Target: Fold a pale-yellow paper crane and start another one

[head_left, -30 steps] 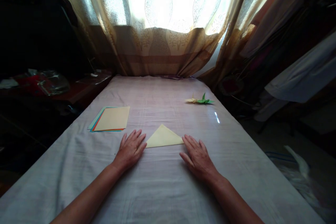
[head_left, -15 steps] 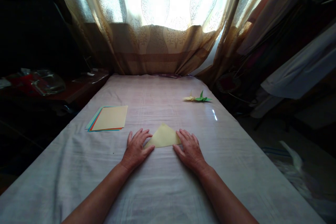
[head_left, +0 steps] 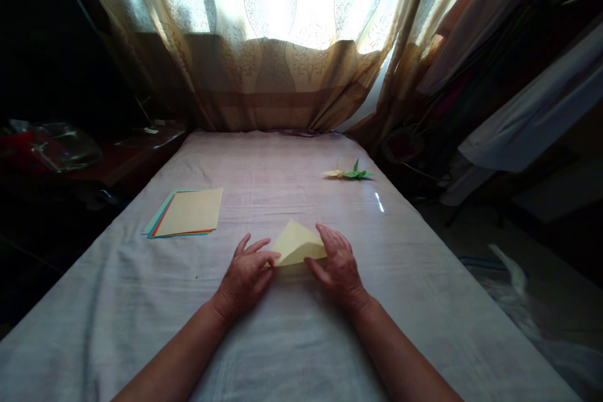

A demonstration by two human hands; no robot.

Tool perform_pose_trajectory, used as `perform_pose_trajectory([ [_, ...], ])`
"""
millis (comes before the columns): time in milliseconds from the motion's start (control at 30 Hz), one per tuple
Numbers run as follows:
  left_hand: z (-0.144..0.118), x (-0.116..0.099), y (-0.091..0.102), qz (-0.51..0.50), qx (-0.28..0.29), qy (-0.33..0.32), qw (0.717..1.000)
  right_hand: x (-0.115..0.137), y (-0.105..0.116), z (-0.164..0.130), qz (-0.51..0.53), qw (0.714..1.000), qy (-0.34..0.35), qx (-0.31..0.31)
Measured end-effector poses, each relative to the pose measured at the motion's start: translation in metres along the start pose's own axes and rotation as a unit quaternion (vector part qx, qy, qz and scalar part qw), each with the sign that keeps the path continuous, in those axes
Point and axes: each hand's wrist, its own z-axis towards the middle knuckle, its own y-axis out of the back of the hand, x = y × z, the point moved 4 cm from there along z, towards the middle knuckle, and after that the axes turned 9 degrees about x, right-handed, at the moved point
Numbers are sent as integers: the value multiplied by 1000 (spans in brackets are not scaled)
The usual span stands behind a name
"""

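Head view: my left hand (head_left: 245, 273) and right hand (head_left: 336, 267) pinch the yellow folded paper (head_left: 294, 242) at its corners, fingers loosely curled; its underside is hidden.

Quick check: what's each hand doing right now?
Left hand: pinching the left corner of the yellow folded paper triangle.
Right hand: gripping the triangle's right corner, lifting its near edge off the cloth.

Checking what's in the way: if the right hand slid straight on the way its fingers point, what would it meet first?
The right hand points away and slightly left, its fingers already on the pale yellow folded paper triangle. Beyond that lies bare white cloth up to the curtain, as far as depth shows.
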Motion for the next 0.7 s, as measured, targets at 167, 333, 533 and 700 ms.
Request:
perform_pose_trajectory([
  [167, 3, -21, 12, 78, -75, -43, 993, 24, 26, 11, 45, 996, 74, -26],
  [333, 2, -26, 15, 83, -48, -35, 995, 25, 37, 3, 74, 992, 103, 25],
  [533, 6, -12, 9, 85, 30, -96, 991, 2, 48, -24, 86, 989, 101, 71],
  [700, 15, -20, 11, 66, 20, -158, 985, -1, 62, -33, 87, 985, 114, 94],
])
